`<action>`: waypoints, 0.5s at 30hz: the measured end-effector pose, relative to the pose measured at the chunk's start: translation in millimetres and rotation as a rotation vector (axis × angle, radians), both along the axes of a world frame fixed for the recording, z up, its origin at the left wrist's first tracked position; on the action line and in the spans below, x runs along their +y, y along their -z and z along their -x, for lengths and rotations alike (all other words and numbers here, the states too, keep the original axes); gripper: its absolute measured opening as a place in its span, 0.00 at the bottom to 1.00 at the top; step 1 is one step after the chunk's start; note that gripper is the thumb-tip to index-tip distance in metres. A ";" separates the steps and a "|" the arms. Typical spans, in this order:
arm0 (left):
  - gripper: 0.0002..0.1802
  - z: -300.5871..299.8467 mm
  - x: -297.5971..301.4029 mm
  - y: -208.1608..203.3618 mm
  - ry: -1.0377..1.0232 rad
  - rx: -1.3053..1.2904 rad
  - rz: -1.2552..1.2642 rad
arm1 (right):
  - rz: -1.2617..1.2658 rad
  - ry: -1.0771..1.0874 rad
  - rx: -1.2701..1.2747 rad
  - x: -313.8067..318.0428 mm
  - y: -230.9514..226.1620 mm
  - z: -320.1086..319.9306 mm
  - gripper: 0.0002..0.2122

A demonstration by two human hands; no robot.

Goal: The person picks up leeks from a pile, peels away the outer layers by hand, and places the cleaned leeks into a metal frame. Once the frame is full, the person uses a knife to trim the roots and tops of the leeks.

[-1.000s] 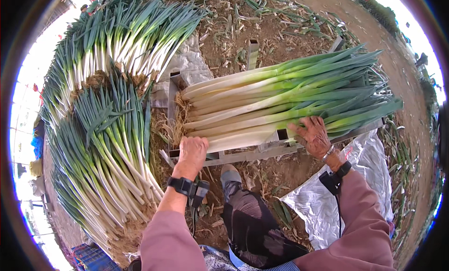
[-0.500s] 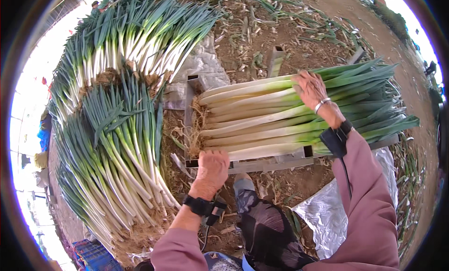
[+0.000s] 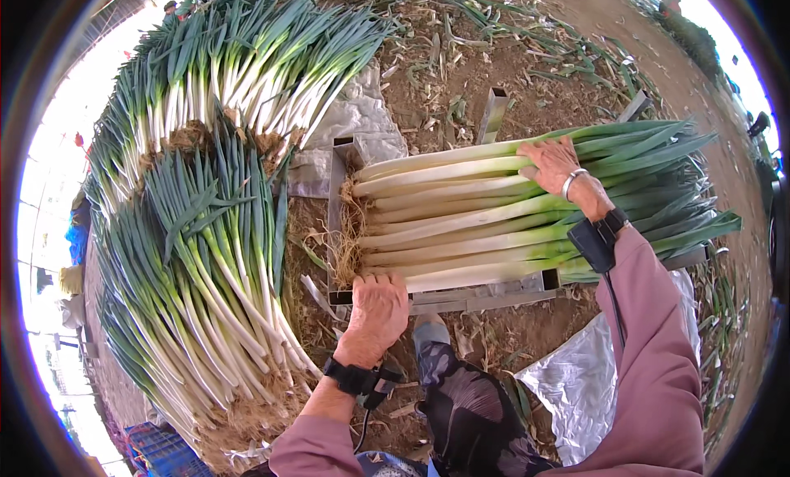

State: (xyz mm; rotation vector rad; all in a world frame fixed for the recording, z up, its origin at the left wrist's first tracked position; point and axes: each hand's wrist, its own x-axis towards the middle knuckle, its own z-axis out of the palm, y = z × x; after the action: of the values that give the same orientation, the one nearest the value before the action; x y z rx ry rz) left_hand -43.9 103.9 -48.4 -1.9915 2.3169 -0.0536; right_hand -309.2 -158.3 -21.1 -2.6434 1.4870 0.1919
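Observation:
A layer of long leeks (image 3: 461, 222) lies in a metal frame (image 3: 485, 297), with hairy roots at the left and dark green leaves fanning out at the right. My left hand (image 3: 378, 306) is at the frame's near left corner, its fingers side by side and curled over the white base of the nearest leek; the fingertips are partly hidden. Across the far part of the layer lies my right hand (image 3: 553, 164), fingers spread on the stalks where white turns to green. It lies on top of them rather than wrapping round any.
A big heap of leeks (image 3: 206, 255) covers the ground to the left. Metal posts (image 3: 493, 115) rise on the frame's far side. A silver sheet (image 3: 572, 382) lies at the near right, a whitish sheet (image 3: 362, 119) beyond the frame. Leaf scraps litter the soil; a blue crate (image 3: 164, 451) stands lower left.
My right hand has slid slightly nearer and to the right over the leeks, its fingers flatter and more spread. The left hand keeps its place at the frame's corner.

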 end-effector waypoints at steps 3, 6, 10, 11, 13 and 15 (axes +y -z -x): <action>0.20 -1.8 3.5 -5.5 -0.017 -0.022 -0.067 | 0.251 -0.120 -0.064 6.0 -6.8 0.3 0.16; 0.20 -3.8 4.4 1.5 0.001 0.050 -0.005 | 0.482 -0.229 -0.121 -1.4 -8.7 0.9 0.15; 0.19 2.5 2.5 -9.3 -0.026 0.081 -0.083 | 0.536 -0.214 -0.139 -14.9 -3.7 -7.1 0.16; 0.20 2.5 2.9 -9.4 -0.014 0.063 -0.058 | 0.533 -0.182 -0.179 -18.1 -1.2 -8.5 0.16; 0.20 2.2 3.0 -8.6 -0.005 0.045 -0.040 | 0.497 -0.114 -0.200 -22.4 4.8 -6.6 0.16; 0.21 3.1 1.4 -9.9 -0.013 0.023 -0.069 | 0.477 -0.067 -0.176 -23.0 17.4 -8.5 0.17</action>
State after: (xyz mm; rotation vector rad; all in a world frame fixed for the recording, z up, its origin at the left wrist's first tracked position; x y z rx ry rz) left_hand -47.0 105.3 -38.5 -1.9846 2.2864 0.0508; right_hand -300.7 -181.2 -38.5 -2.9670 1.5422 -0.4353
